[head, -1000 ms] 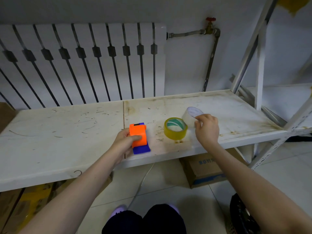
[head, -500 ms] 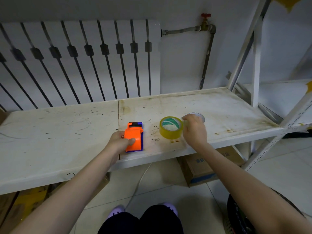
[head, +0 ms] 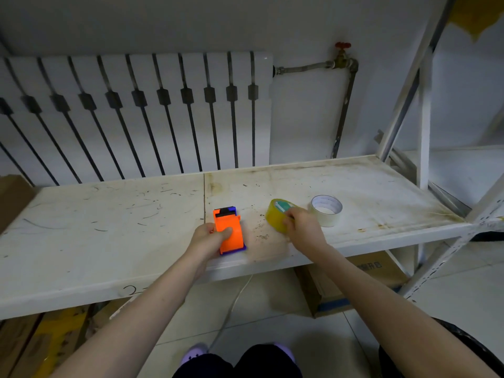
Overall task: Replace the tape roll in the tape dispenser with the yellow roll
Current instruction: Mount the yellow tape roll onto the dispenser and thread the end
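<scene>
An orange and blue tape dispenser (head: 228, 230) lies on the white shelf (head: 109, 227) near its front edge. My left hand (head: 208, 238) grips it from the left, thumb on its orange top. The yellow tape roll (head: 276, 216) is tilted up off the shelf to the dispenser's right, and my right hand (head: 301, 226) holds it with fingers over its rim. A clear roll with a white core (head: 326, 210) lies flat on the shelf just right of my right hand, apart from it.
A white radiator (head: 136, 113) and a pipe with a red valve (head: 342, 54) stand behind the shelf. White shelf uprights (head: 422, 118) rise at the right. A cardboard box (head: 351, 285) sits on the floor under the shelf.
My right hand set the clear roll down flat on the shelf, moved left and took hold of the yellow roll, tipping it up. My left hand stayed on the dispenser.
</scene>
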{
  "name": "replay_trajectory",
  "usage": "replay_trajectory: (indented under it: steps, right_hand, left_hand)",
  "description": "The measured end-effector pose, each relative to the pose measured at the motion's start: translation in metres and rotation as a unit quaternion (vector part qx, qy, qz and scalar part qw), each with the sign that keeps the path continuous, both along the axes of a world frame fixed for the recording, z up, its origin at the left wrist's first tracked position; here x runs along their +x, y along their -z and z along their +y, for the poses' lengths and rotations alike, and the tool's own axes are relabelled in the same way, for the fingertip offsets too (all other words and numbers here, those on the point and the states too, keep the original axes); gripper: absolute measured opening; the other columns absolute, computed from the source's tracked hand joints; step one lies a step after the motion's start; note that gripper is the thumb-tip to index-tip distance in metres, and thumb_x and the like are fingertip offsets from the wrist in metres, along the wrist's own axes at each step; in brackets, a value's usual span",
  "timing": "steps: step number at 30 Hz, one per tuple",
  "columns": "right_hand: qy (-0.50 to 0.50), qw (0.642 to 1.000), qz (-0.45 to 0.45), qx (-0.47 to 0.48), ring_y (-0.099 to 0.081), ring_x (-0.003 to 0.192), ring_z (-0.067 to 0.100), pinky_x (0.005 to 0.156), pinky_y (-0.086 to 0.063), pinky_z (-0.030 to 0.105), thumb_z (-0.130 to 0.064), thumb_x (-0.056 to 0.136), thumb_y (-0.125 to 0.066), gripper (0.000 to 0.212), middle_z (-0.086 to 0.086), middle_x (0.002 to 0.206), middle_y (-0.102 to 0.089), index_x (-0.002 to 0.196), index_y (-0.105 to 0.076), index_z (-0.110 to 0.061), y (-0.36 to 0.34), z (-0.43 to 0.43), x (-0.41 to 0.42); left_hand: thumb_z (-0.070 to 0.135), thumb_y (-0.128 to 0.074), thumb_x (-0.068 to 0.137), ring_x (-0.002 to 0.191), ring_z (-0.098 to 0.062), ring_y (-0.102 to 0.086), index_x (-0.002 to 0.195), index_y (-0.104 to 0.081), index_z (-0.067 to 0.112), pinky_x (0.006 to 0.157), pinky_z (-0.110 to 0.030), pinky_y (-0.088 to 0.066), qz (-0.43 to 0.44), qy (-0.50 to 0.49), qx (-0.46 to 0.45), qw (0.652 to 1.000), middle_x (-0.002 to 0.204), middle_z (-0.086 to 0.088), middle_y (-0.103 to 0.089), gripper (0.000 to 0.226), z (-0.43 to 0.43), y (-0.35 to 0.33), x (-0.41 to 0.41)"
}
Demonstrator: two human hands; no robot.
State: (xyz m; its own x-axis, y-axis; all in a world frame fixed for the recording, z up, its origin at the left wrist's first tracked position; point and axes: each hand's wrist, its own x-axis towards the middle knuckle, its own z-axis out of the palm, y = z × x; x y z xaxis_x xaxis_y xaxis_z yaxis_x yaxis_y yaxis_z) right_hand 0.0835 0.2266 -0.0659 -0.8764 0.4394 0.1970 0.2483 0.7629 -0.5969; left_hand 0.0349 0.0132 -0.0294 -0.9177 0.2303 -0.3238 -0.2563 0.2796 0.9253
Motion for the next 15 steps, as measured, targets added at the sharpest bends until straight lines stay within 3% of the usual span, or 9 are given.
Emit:
replay_trajectory:
  steps: [3, 7, 9, 11, 13, 15]
  right_hand:
    - [0.029, 0.979, 0.118, -0.167, -0.056, 0.076, 0.016, 0.067, -0.043, 0.026, -0.016, 0.092, -0.052, 0.016, 0.001, 0.082, -0.061, 0.1, -0.063, -0.007, -0.016, -0.017, 0.003]
    - [0.034, 0.911, 0.166, -0.377, -0.051, 0.068, 0.008, 0.061, -0.04, 0.021, -0.015, 0.094, -0.05, 0.01, -0.004, 0.075, -0.057, 0.093, -0.06, -0.011, -0.025, -0.041, -0.003]
    - [0.036, 0.892, 0.155, -0.424, -0.051, 0.071, 0.011, 0.061, -0.043, 0.023, -0.015, 0.095, -0.048, 0.011, -0.002, 0.077, -0.057, 0.092, -0.058, -0.012, -0.026, -0.05, -0.007]
    - [0.033, 0.873, 0.139, -0.467, -0.055, 0.082, 0.017, 0.075, -0.053, 0.037, -0.016, 0.097, -0.046, 0.015, 0.0, 0.082, -0.057, 0.088, -0.058, -0.015, -0.027, -0.057, -0.008]
    - [0.017, 0.87, 0.134, -0.474, -0.053, 0.087, 0.021, 0.091, -0.05, 0.051, -0.016, 0.097, -0.044, 0.021, 0.001, 0.08, -0.056, 0.08, -0.057, -0.018, -0.028, -0.064, -0.008]
    - [0.009, 0.877, 0.134, -0.462, -0.051, 0.085, 0.022, 0.086, -0.051, 0.049, -0.016, 0.097, -0.044, 0.025, 0.0, 0.077, -0.055, 0.076, -0.056, -0.02, -0.027, -0.071, -0.008]
  left_hand:
    - [0.015, -0.061, 0.089, 0.075, -0.021, -0.057, 0.086, -0.054, 0.009, 0.067, -0.029, -0.046, 0.018, -0.01, -0.007, 1.0, 0.091, -0.015, -0.062, 0.01, -0.003, -0.003, -0.004]
    - [0.005, -0.052, 0.092, 0.079, -0.025, -0.055, 0.074, -0.049, 0.013, 0.077, -0.036, -0.046, -0.005, -0.019, 0.018, 1.0, 0.09, -0.015, -0.058, 0.021, -0.005, 0.0, -0.003]
    - [0.002, -0.048, 0.094, 0.072, -0.021, -0.054, 0.075, -0.048, 0.013, 0.071, -0.034, -0.047, -0.018, -0.025, 0.04, 0.999, 0.085, -0.011, -0.055, 0.023, -0.006, 0.0, -0.001]
    - [0.002, -0.046, 0.096, 0.071, -0.019, -0.053, 0.077, -0.048, 0.013, 0.068, -0.034, -0.047, -0.034, -0.029, 0.067, 0.997, 0.083, -0.009, -0.054, 0.022, -0.008, -0.002, 0.0]
    - [0.001, -0.044, 0.096, 0.077, -0.02, -0.056, 0.085, -0.051, 0.01, 0.072, -0.038, -0.049, -0.047, -0.026, 0.091, 0.994, 0.092, -0.012, -0.056, 0.015, -0.009, -0.005, -0.001]
    - [0.001, -0.044, 0.096, 0.089, -0.025, -0.057, 0.101, -0.051, 0.004, 0.073, -0.038, -0.048, -0.06, -0.028, 0.112, 0.992, 0.108, -0.017, -0.055, 0.008, -0.011, -0.007, -0.003]
